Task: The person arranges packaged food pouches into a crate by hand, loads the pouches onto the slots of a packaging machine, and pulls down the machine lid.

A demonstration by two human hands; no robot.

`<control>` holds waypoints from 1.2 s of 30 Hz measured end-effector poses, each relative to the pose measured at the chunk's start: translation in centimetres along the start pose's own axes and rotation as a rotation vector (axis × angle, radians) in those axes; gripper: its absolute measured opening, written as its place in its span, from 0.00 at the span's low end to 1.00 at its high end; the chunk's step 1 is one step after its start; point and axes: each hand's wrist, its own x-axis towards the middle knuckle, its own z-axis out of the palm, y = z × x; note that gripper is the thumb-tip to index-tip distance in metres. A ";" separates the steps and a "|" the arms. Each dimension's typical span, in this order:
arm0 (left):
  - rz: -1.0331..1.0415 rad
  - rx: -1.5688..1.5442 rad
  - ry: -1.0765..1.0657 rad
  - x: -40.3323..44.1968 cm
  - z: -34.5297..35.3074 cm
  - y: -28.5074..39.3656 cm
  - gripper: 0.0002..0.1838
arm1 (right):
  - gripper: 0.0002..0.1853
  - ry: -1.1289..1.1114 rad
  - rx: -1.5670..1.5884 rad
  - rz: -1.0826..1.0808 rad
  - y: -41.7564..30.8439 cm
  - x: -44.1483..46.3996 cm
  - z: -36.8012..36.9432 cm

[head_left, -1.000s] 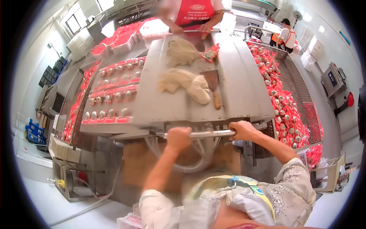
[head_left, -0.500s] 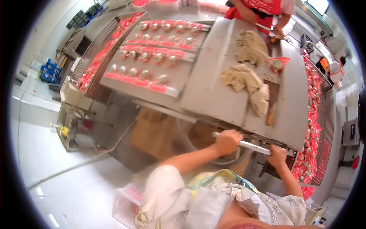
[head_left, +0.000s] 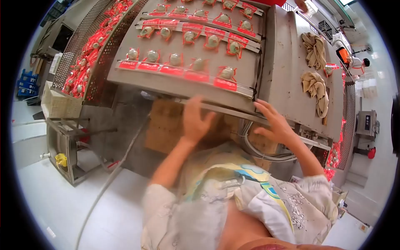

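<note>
My left hand (head_left: 196,121) is raised just before the front edge of a metal plate (head_left: 175,46), its fingers spread and slightly blurred, holding nothing. My right hand (head_left: 277,125) is also open, thumb apart, its fingertips close to the plate's front right corner; whether they touch it I cannot tell. Rows of red-and-clear plastic packs, each with a greyish egg-like piece (head_left: 175,59) inside, lie on the plate. Their red ends rest along metal strips (head_left: 246,89). Nearest my hands is the front row.
Perforated troughs with piles of red packs (head_left: 93,50) stand left and right. Two crumpled tan cloths (head_left: 314,50) lie on the right-hand metal cover (head_left: 287,71). A metal bar (head_left: 314,142) runs along its front. Another person's hand (head_left: 301,5) shows at the top. Coiled hoses (head_left: 266,156) hang below.
Both hands have let go of the bar at the right-hand cover's front and moved left to the plate of packs. The view has shifted left and nearer to it.
</note>
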 end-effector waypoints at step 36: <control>-0.729 -0.845 -0.930 24.7 -5.3 -26.8 0.29 | 0.35 0.166 0.973 0.650 -2.1 34.0 10.7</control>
